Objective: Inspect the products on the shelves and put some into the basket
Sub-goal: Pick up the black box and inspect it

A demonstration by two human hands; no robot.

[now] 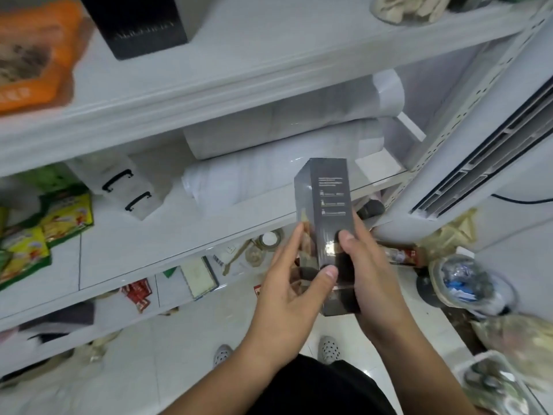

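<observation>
I hold a tall dark glossy box [327, 199] with small white print on its side, upright in front of the white shelves [185, 235]. My left hand [290, 283] grips its lower left side, thumb across the front near the bottom. My right hand [368, 265] grips the lower right side, thumb pressed on the front face. No basket is visible.
The middle shelf carries white wrapped rolls [269, 175], a clear container with black handles [119, 187] and yellow-green snack packets [45, 232]. Above are a black box [140, 22] and an orange packet [33, 55]. A white appliance [493, 139] stands right; bags clutter the floor.
</observation>
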